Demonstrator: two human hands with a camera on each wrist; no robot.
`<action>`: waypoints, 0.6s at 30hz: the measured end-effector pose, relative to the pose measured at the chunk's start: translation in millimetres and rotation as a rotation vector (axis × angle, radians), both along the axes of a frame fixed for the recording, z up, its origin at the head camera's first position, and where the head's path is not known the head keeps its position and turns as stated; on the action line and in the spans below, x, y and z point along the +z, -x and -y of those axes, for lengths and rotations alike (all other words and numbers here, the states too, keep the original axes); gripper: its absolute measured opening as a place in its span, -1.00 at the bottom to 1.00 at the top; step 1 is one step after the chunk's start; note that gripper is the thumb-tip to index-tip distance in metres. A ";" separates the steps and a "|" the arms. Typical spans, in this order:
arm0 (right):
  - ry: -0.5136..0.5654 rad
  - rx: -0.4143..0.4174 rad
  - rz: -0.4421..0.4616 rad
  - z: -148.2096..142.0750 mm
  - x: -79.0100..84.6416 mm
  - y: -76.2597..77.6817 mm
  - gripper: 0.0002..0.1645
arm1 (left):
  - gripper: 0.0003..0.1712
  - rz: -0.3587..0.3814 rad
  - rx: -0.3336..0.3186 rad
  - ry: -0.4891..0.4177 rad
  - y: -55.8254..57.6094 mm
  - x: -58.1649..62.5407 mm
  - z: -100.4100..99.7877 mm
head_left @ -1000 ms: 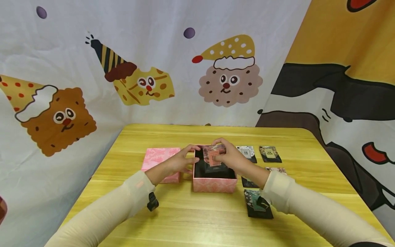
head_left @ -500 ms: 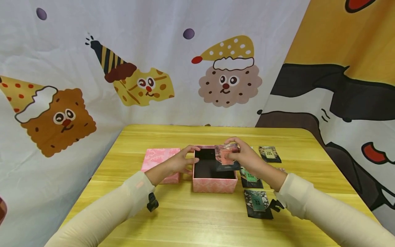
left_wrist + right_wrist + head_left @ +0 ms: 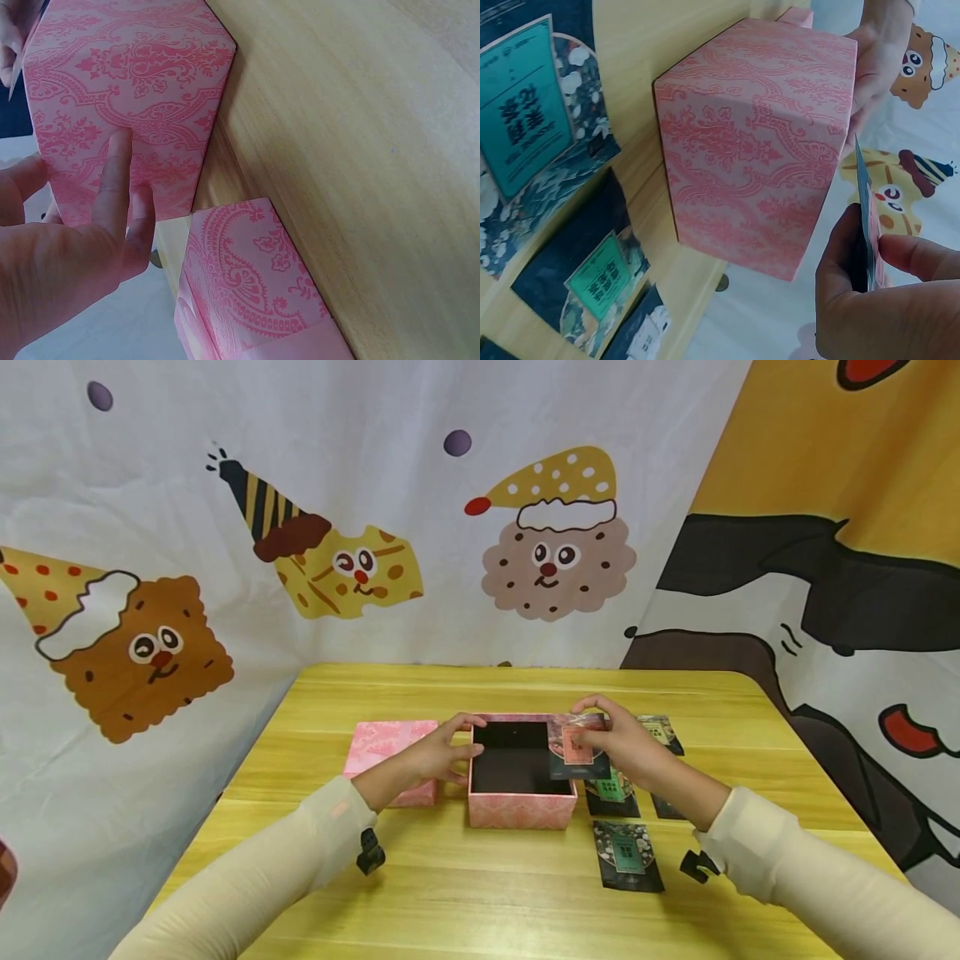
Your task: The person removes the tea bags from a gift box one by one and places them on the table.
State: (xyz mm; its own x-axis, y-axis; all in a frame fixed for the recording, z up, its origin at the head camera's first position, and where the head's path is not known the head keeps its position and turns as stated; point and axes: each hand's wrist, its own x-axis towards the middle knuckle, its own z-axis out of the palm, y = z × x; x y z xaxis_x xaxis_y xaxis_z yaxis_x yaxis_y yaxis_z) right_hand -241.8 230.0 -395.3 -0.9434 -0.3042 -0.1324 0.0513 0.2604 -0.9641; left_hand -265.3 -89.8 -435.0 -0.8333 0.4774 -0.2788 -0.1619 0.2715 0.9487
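An open pink patterned box [image 3: 521,811] with a dark inside stands mid-table. At its left wall, my left hand [image 3: 433,752] holds the rim, the thumb reaching over the edge and other fingers against the outside, as the left wrist view also shows. My right hand [image 3: 621,745] pinches a flat dark packet [image 3: 570,762] with a salmon-coloured label, thumb on its front and fingers behind. The packet is raised over the box's right edge and overlaps it in the head view. Seen edge-on in the right wrist view, the packet [image 3: 866,217] stands nearly upright.
To the right of the box lie several dark packets, among them a teal-labelled one [image 3: 628,857], a green-labelled one [image 3: 611,797] and a yellow-labelled one [image 3: 663,731]. Left of it stands a second pink patterned box [image 3: 382,739]. A printed curtain [image 3: 442,527] hangs behind the table.
My right hand has carried the salmon-labelled packet rightward from over the middle of the box to its right edge. The left hand has stayed at the box's left wall.
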 end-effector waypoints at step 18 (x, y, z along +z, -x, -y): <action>-0.059 -0.031 -0.009 -30.9 -15.2 -12.4 -0.63 | -0.43 0.001 -0.002 0.001 1.8 -4.0 1.4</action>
State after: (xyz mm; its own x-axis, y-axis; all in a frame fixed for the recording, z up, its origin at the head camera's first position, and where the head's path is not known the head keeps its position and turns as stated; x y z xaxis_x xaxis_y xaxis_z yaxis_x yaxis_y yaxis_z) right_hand -229.4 260.9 -410.5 -0.9534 -0.2671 -0.1406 0.0515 0.3150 -0.9477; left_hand -267.1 -91.3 -439.0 -0.8319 0.4789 -0.2804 -0.1627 0.2726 0.9483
